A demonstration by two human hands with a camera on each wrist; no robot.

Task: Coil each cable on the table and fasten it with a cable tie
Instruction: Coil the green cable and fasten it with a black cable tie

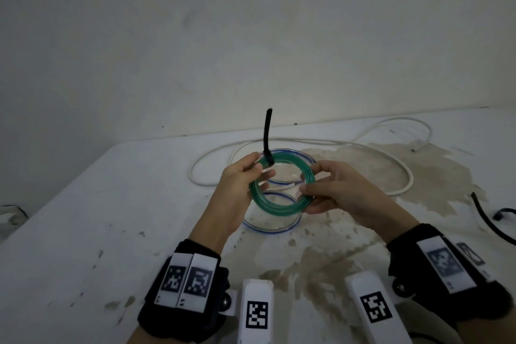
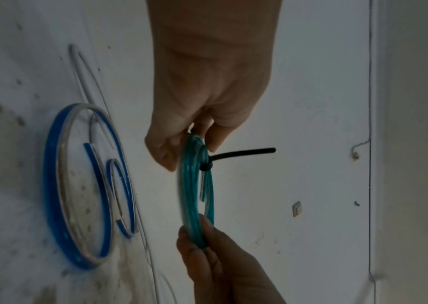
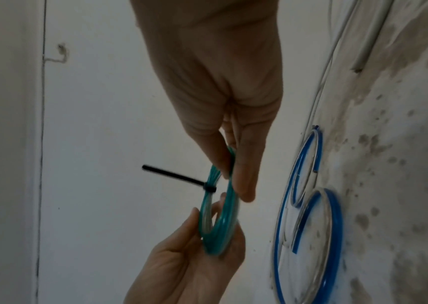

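Note:
A green cable coil (image 1: pixel 282 208) (image 2: pixel 194 197) (image 3: pixel 217 232) hangs in the air above the table, held between both hands. My left hand (image 1: pixel 245 179) (image 2: pixel 181 148) pinches its left side, just below a black cable tie (image 1: pixel 267 137) (image 2: pixel 238 154) (image 3: pixel 173 174) that wraps the coil with its long tail sticking up. My right hand (image 1: pixel 318 190) (image 3: pixel 233 170) pinches the coil's right side between thumb and fingers. Under the coil, a blue and clear cable (image 1: pixel 270 227) (image 2: pixel 59 185) (image 3: pixel 308 226) lies in loose loops on the table.
A long white cable (image 1: pixel 402 167) sprawls across the back of the stained white table (image 1: pixel 83 204). A black cable (image 1: pixel 485 220) lies at the right edge. A white wall rises right behind the table.

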